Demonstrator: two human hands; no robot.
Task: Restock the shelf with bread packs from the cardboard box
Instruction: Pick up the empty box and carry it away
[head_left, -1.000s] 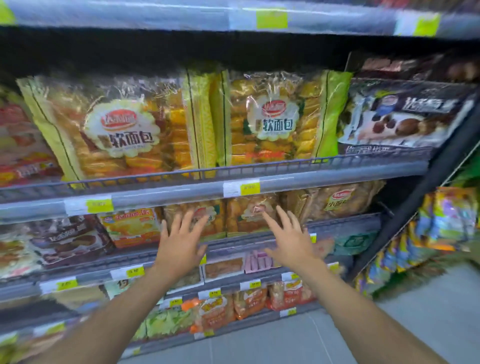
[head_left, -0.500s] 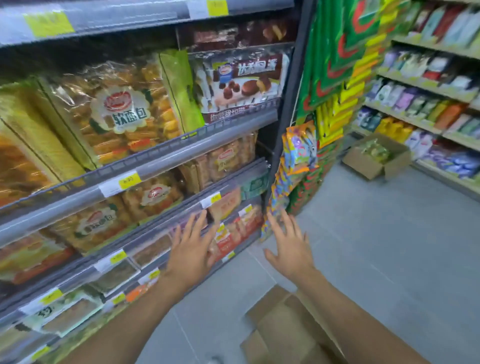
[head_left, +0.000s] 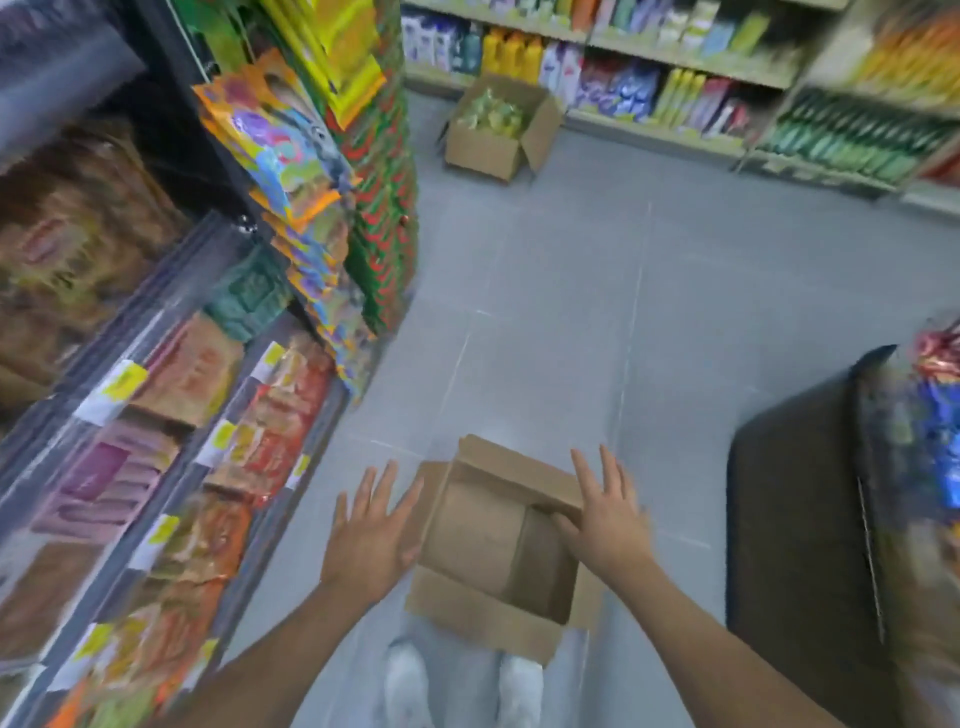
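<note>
White shoes (head_left: 406, 682) stand just behind the open cardboard box (head_left: 457, 605) on the floor. The left hand (head_left: 371, 535) hovers beside its left flap and the right hand (head_left: 605, 525) over its right rim, both spread flat and holding nothing. The shelf (head_left: 171, 291) of blurred packs runs along the left, and a second box (head_left: 483, 150) sits far down the aisle.

Brown card on grey tile, loud colour at the sides.

The cardboard box (head_left: 467, 525) was plain brown inside and out, on a floor (head_left: 545, 312) of pale grey tiles with thin lighter seams; the shoes (head_left: 408, 680) below it were white. Price labels (head_left: 117, 384) on the dark grey shelf (head_left: 156, 317) were white and yellow, beside blurred packs (head_left: 280, 415) of orange and red. Hanging packets (head_left: 280, 150) had orange edges round blue and purple swirls, next to a column (head_left: 384, 208) of green with red marks. A basket (head_left: 249, 291) was teal. The farther box (head_left: 483, 150) was the same brown, its contents (head_left: 491, 111) pale green-yellow. A stand (head_left: 795, 519) was black.
</note>
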